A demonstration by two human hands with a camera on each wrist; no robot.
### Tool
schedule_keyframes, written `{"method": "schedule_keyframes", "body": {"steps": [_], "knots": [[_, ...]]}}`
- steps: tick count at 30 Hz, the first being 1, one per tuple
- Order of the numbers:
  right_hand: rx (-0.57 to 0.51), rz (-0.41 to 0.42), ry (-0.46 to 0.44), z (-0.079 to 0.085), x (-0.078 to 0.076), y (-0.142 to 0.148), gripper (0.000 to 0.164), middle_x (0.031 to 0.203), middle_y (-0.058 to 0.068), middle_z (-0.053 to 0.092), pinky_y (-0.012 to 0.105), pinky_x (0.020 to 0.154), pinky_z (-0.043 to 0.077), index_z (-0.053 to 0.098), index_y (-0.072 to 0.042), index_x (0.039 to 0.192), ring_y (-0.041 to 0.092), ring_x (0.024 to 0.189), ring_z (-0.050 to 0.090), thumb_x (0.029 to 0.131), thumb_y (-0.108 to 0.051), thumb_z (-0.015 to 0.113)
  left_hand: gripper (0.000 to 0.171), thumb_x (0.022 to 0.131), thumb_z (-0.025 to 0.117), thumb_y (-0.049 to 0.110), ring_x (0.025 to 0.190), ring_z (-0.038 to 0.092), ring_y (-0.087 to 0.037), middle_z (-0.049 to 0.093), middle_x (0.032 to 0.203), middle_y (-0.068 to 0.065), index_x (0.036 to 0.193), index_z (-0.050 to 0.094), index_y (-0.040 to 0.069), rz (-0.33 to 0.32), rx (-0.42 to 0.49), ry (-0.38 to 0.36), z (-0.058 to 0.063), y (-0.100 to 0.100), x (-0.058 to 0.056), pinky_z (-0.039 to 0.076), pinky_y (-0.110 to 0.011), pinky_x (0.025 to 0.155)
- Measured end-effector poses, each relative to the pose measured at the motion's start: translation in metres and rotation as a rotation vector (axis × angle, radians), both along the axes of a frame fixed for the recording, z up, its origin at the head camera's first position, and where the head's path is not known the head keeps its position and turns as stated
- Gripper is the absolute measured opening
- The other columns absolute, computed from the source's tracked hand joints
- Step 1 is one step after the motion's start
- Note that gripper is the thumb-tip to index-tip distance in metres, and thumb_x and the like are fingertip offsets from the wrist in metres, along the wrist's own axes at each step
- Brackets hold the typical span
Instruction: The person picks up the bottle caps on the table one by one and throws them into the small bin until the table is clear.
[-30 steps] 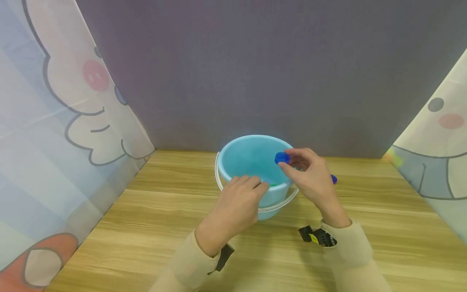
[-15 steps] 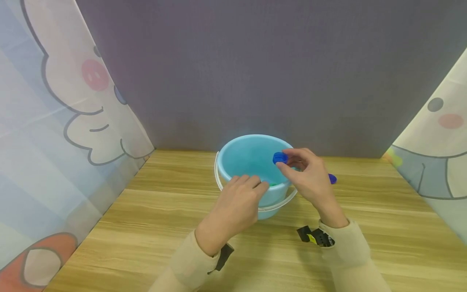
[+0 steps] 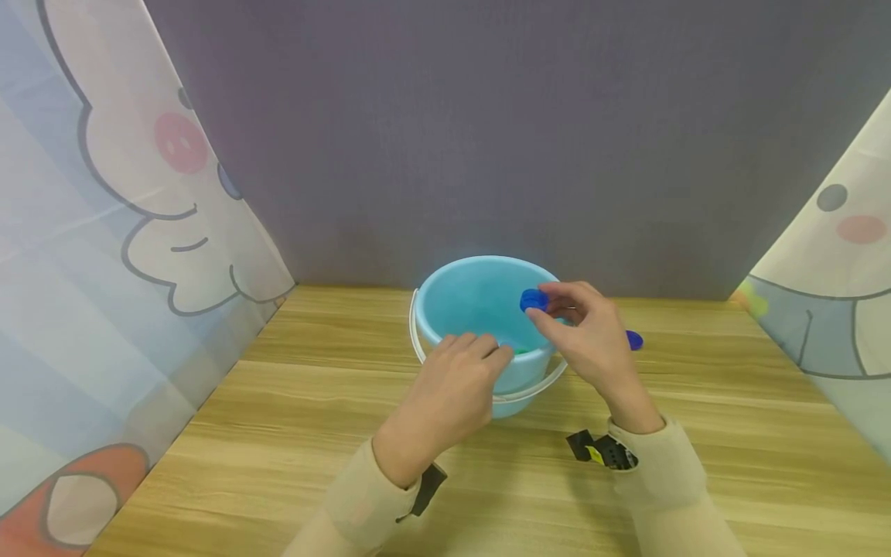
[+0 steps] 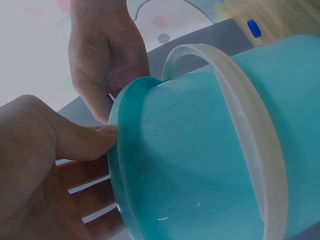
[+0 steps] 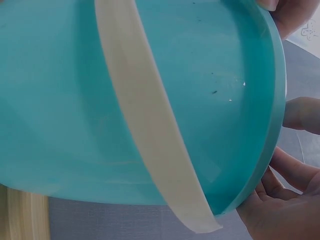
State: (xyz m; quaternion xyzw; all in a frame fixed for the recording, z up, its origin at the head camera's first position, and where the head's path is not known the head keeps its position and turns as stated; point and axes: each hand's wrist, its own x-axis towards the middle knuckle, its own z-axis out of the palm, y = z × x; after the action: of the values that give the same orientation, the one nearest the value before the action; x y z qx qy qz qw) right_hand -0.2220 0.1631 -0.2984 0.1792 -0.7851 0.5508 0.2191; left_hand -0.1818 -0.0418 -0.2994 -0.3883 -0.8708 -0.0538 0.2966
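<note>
A light blue bucket [image 3: 522, 377] stands on the wooden table, its white handle [image 3: 532, 394] hanging down the near side. My left hand [image 3: 452, 383] grips the near rim, the thumb [image 4: 87, 142] on the outer wall and the fingers over the rim. Between thumb and fingertips, my right hand [image 3: 588, 340] pinches a round blue bottle cap [image 3: 533, 300] above the right part of the bucket's opening. In the right wrist view the bucket wall [image 5: 210, 75] hides that cap. Something green [image 3: 520, 353] peeks out low inside the bucket, mostly hidden by the near rim.
Another blue cap [image 3: 634, 340] lies on the table right of the bucket, partly behind the right hand in the head view. A dark grey panel [image 3: 445, 155] rises behind the table [image 3: 278, 433]. Cartoon-printed curtains [image 3: 153, 232] flank both sides.
My right hand with the bottle cap has shifted very slightly left over the bucket's opening. The left hand keeps its hold on the rim.
</note>
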Motion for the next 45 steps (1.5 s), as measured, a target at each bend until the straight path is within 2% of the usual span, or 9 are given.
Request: {"method": "schedule_keyframes", "body": {"steps": [12, 45], "knots": [[-0.017, -0.001, -0.007, 0.0009, 0.0015, -0.0008, 0.033, 0.112, 0.014, 0.063, 0.018, 0.088, 0.052, 0.069, 0.003, 0.121, 0.015, 0.097, 0.062, 0.09, -0.008, 0.075, 0.031, 0.069, 0.073, -0.006, 0.07, 0.056, -0.018, 0.061, 0.082, 0.002, 0.094, 0.066, 0.01, -0.001, 0.013, 0.03, -0.0006, 0.0, 0.0003, 0.045, -0.03, 0.064], [-0.014, -0.015, -0.006, 0.0024, 0.0032, -0.0004, 0.032, 0.11, 0.014, 0.063, 0.019, 0.088, 0.052, 0.07, 0.003, 0.119, 0.014, 0.096, 0.063, 0.09, -0.008, 0.075, 0.031, 0.069, 0.073, -0.007, 0.068, 0.055, -0.017, 0.059, 0.08, 0.001, 0.095, 0.067, 0.01, -0.012, 0.018, 0.048, -0.0011, -0.0007, -0.0001, 0.043, -0.029, 0.061]]}}
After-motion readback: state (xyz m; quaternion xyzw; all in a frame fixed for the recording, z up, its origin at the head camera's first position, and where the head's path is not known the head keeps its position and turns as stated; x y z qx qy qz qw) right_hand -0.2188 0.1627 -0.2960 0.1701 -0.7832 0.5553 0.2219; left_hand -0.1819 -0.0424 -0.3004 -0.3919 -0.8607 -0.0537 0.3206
